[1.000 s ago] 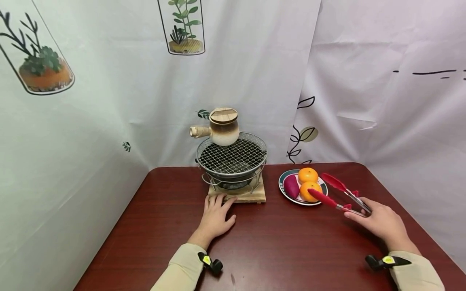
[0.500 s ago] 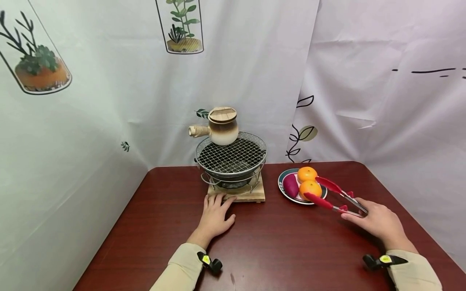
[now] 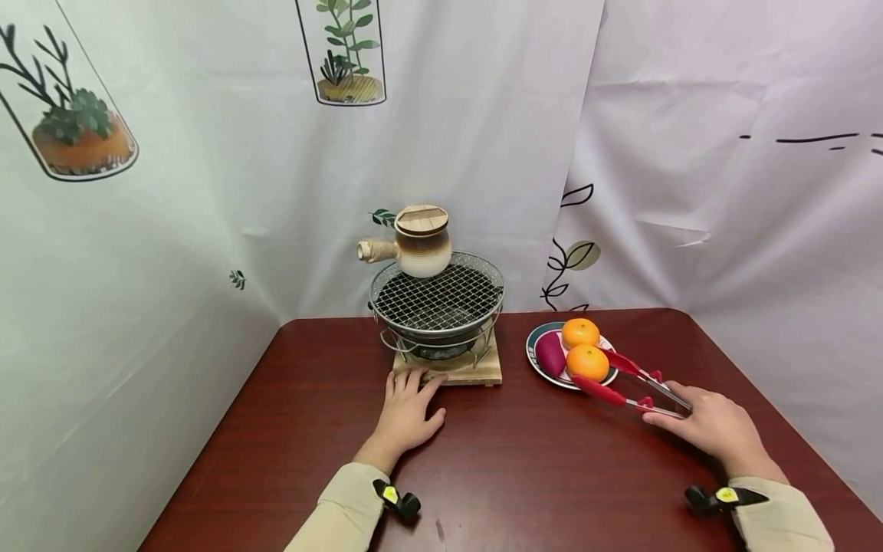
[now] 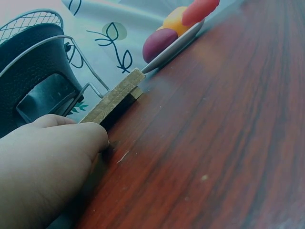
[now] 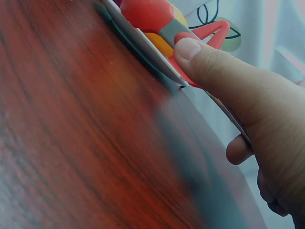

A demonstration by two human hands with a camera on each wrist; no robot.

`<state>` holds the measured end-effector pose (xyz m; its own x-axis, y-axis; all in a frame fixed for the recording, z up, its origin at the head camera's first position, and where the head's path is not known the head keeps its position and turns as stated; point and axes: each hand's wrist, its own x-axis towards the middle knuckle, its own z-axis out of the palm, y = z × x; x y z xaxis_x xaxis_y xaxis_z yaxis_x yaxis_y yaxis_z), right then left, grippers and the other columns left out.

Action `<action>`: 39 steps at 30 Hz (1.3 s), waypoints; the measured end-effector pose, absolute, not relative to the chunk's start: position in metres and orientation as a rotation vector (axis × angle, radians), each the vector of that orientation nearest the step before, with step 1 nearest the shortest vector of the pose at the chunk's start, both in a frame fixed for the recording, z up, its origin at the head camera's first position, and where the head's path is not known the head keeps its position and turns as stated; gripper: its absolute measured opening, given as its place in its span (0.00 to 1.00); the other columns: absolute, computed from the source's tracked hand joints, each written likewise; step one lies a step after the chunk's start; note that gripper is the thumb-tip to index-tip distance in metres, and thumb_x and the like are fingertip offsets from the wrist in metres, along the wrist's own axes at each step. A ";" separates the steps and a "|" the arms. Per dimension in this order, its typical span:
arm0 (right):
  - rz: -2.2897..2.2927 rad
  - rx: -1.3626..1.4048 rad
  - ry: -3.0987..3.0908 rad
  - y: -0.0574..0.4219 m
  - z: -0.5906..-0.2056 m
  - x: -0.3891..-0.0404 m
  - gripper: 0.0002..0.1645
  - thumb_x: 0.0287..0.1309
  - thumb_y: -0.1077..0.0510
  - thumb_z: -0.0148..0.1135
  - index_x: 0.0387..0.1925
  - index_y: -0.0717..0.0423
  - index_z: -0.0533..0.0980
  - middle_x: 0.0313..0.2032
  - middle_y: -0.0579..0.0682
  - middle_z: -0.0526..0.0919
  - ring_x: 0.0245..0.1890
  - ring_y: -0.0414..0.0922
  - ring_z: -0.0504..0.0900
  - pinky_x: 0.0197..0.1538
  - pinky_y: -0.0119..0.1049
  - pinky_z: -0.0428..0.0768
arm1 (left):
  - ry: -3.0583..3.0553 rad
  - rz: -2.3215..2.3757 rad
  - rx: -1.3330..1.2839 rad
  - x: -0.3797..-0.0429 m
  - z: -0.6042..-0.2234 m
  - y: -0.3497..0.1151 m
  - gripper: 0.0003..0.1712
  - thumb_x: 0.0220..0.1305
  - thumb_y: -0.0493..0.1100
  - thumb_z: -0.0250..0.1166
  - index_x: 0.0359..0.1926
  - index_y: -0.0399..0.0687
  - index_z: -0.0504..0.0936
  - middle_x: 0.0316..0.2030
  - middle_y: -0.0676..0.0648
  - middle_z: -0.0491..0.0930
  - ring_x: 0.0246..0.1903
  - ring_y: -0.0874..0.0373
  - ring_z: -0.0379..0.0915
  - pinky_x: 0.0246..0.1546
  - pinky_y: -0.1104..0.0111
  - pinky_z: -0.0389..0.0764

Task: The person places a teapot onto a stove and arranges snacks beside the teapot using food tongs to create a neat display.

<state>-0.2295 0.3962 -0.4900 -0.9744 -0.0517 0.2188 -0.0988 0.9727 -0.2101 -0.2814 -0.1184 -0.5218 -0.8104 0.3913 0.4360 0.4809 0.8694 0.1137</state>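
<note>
My right hand (image 3: 720, 429) holds a pair of tongs (image 3: 602, 391) with red tips and metal arms. The tips are spread, one at the near side and one at the right side of the front orange fruit (image 3: 588, 363), which looks like a mandarin. Whether they touch it I cannot tell. A second such fruit (image 3: 580, 333) and a purple, sweet-potato-like piece (image 3: 549, 356) share the plate (image 3: 532, 354). With fingers spread, my left hand (image 3: 407, 414) rests on the front edge of a wooden board (image 3: 476, 375). Its thumb shows beside the board (image 4: 116, 98) in the left wrist view.
On the board stands a round tabletop grill (image 3: 441, 303) in a wire stand, topped with a mesh. A small lidded pot (image 3: 424, 253) sits at the grill's back, its handle pointing left. The red-brown table (image 3: 524, 468) meets cloth walls (image 3: 483, 153) at the back and sides.
My right hand has moved left and slightly down with the tongs, bringing their tips to either side of the front fruit. The left hand stays on the board.
</note>
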 end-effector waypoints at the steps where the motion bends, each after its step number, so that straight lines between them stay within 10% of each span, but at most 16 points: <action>1: 0.323 0.108 -2.906 0.396 -0.490 -0.229 0.59 0.49 0.20 0.63 0.63 0.65 0.74 0.52 0.70 0.81 0.45 0.65 0.81 0.40 0.62 0.77 | -2.637 -0.303 -0.642 -0.281 -0.522 -0.118 0.32 0.61 0.57 0.65 0.68 0.61 0.75 0.65 0.42 0.67 0.65 0.39 0.60 0.67 0.35 0.54; 39: 0.304 0.107 -2.802 0.396 -0.482 -0.227 0.49 0.50 0.25 0.67 0.59 0.59 0.78 0.37 0.60 0.84 0.32 0.53 0.78 0.31 0.52 0.76 | -2.611 -0.324 -0.655 -0.280 -0.523 -0.118 0.32 0.61 0.55 0.65 0.67 0.60 0.76 0.64 0.41 0.68 0.65 0.39 0.61 0.66 0.34 0.53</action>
<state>-0.2269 0.3958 -0.4824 -0.9461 -0.0398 0.3213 -0.1077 0.9746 -0.1965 -0.2797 -0.1184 -0.5233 -0.7974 0.3946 0.4565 0.4940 0.8613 0.1186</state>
